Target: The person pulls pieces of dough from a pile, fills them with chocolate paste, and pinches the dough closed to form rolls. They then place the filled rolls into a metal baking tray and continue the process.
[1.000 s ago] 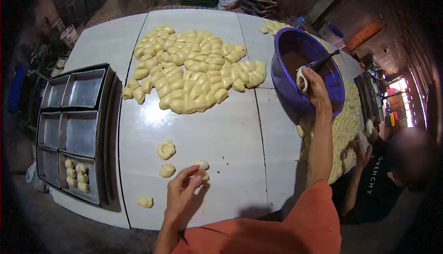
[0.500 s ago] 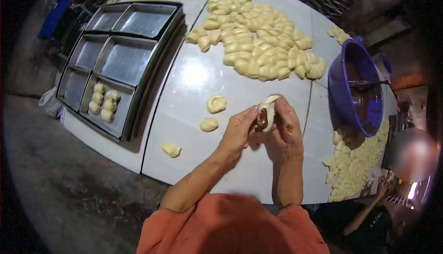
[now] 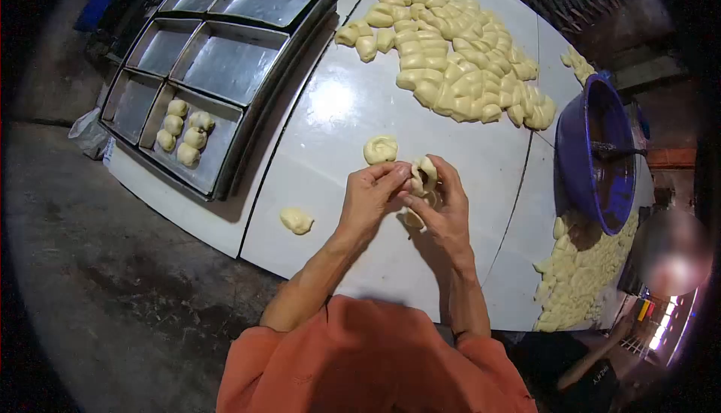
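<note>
Both hands are over the white tabletop, working on one piece of pale dough point(image 3: 425, 173) folded around a dark filling. My left hand point(image 3: 373, 191) pinches the dough's left edge between thumb and fingertips. On the other side, my right hand point(image 3: 444, 206) is curled around it, thumb in front. The dough's upper edge is partly folded, and a dark gap shows in it. Just beyond my left hand lies a flattened round of dough point(image 3: 381, 149). Another small dough lump point(image 3: 297, 221) rests on the table further left.
Metal pans point(image 3: 233, 60) stand joined at the left, one holding several dough balls point(image 3: 195, 137). A large spread of dough pieces point(image 3: 466, 60) covers the table's far side. At right stands a purple basin point(image 3: 574, 143) of brown filling, beside flattened dough point(image 3: 578, 278). Another person's arm point(image 3: 593, 360) shows lower right.
The dough's edges are drawn further together, covering most of the brown filling that was exposed. The view has shifted, and one dough piece near my left hand no longer shows.
</note>
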The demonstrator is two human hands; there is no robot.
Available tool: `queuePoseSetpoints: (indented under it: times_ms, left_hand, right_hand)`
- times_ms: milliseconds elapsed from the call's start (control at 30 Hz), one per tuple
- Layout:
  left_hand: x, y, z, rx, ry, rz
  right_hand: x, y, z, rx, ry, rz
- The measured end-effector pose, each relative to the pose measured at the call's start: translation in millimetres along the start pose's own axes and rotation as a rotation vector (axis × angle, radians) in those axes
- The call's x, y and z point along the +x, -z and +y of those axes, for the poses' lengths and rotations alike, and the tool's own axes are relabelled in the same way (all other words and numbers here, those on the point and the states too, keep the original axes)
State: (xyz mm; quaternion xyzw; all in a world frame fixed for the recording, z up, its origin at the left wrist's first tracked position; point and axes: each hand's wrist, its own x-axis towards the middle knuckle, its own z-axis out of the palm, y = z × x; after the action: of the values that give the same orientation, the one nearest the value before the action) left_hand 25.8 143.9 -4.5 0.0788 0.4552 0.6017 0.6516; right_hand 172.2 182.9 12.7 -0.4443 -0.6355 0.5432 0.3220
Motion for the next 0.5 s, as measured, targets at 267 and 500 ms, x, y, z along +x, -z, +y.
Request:
queuePoseSetpoints:
  times_ms: [267, 500]
  left_hand:
    - [-7, 1, 3, 0.138, -0.075, -0.082]
    - [-2, -4, -5, 0.173, -0.106, -0.097]
  right_hand:
    - [2, -5, 10, 0.070, 0.033, 0.157]
    - [-3, -12, 6, 0.464, -0.183, 0.198]
